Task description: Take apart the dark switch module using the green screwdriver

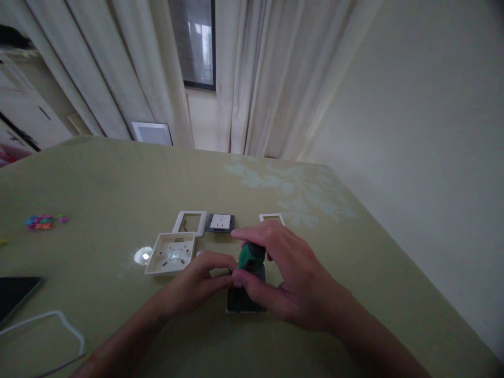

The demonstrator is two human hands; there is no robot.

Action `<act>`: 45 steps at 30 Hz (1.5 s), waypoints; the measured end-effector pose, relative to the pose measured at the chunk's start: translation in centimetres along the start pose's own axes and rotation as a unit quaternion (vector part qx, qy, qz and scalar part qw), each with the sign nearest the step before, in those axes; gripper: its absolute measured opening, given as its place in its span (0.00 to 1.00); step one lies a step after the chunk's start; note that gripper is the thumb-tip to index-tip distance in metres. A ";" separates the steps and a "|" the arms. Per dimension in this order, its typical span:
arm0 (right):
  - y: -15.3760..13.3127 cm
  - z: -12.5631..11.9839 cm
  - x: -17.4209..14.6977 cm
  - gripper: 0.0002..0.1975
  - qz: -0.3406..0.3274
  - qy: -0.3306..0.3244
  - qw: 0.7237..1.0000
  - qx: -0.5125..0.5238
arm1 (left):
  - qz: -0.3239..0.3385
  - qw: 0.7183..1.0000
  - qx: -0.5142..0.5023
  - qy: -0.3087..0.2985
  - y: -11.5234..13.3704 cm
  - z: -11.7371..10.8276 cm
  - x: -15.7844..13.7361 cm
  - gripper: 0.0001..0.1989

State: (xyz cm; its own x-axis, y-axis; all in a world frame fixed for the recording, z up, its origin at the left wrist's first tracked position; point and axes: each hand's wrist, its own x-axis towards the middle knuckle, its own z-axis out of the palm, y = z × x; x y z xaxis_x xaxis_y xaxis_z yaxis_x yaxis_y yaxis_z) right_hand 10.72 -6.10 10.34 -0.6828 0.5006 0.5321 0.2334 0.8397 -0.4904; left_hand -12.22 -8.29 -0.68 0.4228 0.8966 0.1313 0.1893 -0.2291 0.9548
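a big green table (98,178) fills the view, with lots of bare cloth on the left and far side. its right edge runs close by the wall. the right hand (291,278) is curled tight around a green tool handle (252,257), held upright. the left hand (205,275) lies flat with fingertips pressing by the tool's bottom. under both sits a dark switch plate (242,303) with a pale rim, near the front edge. just left is a white box (171,253), open side up. behind it lie a white frame (190,222), a grey socket part (220,222) and a small frame (271,217). far left are tiny coloured bits (45,221).
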 end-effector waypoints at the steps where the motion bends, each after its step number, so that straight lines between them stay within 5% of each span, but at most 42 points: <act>1: 0.0 0.0 0.0 0.23 0.001 0.000 1.000 0.005 | -0.004 1.000 0.004 0.019 -0.2 0.2 0.1 0.17; 4: 0.0 0.0 0.0 0.22 0.005 -0.006 1.000 0.016 | -0.015 0.998 0.001 0.063 -0.5 0.8 0.3 0.16; 10: 0.2 0.2 0.0 0.19 0.021 0.024 0.999 0.013 | -0.007 1.000 -0.023 0.003 0.2 0.1 -0.2 0.11; 16: 0.2 0.4 0.0 0.21 0.045 0.006 0.998 0.054 | -0.037 0.995 -0.034 0.081 -0.2 1.4 0.2 0.18; 21: 0.3 0.4 0.0 0.21 0.031 0.018 0.998 0.047 | -0.017 0.998 -0.061 -0.001 0.0 0.2 -0.1 0.13; 31: 0.2 0.6 0.0 0.24 0.025 0.008 0.998 0.059 | -0.002 0.999 -0.029 -0.023 0.5 -0.5 -0.5 0.21; 35: 0.2 0.5 0.0 0.26 0.027 0.006 0.998 0.052 | -0.007 0.999 0.033 0.016 -0.4 -0.4 -0.8 0.22; 39: 0.2 0.7 -0.1 0.27 0.007 -0.003 0.999 0.041 | -0.003 0.999 -0.007 0.033 -0.5 0.4 -0.1 0.26; 45: 0.2 1.0 -0.3 0.23 0.007 0.015 0.999 0.039 | -0.019 1.000 0.012 -0.013 -0.2 -0.7 -1.1 0.18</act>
State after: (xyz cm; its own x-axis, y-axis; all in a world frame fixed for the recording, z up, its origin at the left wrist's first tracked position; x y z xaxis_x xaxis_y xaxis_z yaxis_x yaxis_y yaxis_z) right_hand 10.25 -6.26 9.39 -0.6585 0.5193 0.5447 0.1866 0.8138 -0.5503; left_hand -13.38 -8.97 -0.82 0.4382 0.8947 0.0866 0.2277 -0.2037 0.9522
